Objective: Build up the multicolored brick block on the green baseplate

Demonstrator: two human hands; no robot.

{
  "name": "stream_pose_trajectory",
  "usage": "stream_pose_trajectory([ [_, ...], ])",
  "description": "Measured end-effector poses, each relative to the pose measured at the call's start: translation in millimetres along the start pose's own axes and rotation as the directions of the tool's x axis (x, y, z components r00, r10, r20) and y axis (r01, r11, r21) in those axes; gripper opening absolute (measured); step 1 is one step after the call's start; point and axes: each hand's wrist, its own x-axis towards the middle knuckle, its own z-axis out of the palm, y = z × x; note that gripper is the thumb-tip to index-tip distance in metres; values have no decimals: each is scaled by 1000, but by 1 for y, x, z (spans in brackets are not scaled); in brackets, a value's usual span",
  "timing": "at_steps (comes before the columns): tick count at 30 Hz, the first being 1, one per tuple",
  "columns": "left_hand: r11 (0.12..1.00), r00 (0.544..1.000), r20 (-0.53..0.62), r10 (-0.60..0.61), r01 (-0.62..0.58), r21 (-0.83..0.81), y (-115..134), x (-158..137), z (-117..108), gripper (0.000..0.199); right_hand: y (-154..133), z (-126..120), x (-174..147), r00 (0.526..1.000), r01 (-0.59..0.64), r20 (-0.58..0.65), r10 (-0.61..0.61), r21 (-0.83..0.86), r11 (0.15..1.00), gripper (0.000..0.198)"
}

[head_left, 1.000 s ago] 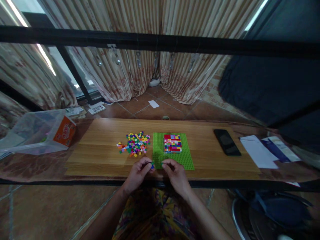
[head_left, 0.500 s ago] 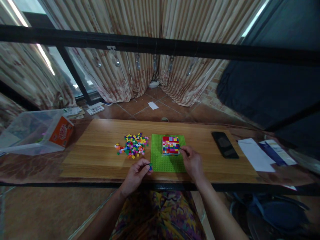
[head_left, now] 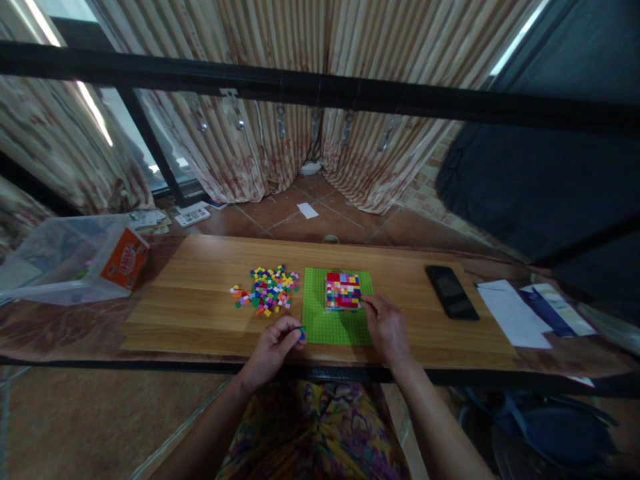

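Small blue and green toy bricks [head_left: 302, 333] are pinched between the thumb and fingers of my left hand [head_left: 275, 342], by the front left corner of a green studded baseplate [head_left: 314, 323]. On that baseplate stands a block built of many coloured bricks [head_left: 343, 291], red, white, yellow, pink and blue. My right hand [head_left: 387, 327] is closed in a pinch at the block's right side, its fingertips touching or very close to it. Whatever those fingertips hold is too small to make out. Left of the baseplate lies a loose pile of coloured bricks [head_left: 270, 290].
A black phone [head_left: 451, 292] lies on the wooden board [head_left: 190, 280] to the right. Beyond it are white papers [head_left: 513, 313] and a blue and white packet [head_left: 555, 310]. A clear plastic bin [head_left: 65, 260] with an orange label stands at the left. A dark bar [head_left: 320, 87] crosses above.
The view has shifted very slightly. Both hands keep nearly the same place and grip, and the brick block looks the same.
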Motion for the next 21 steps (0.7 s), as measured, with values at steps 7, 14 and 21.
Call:
stream_pose_trajectory([
  [7, 1000, 1000, 13, 2, -1, -28, 0, 0, 2, 25, 6, 8, -4, 989, -133, -41, 143, 192, 972, 30],
  [14, 1000, 1000, 8, -3, 3, -31, 1, 0, 2, 26, 8, 11, -6, 938, -301, -12, 346, 466, 832, 36],
  [21, 1000, 1000, 23, -3, 3, -21, 0, 0, 0, 23, 5, 19, 2, 875, -407, 29, 484, 588, 700, 38],
])
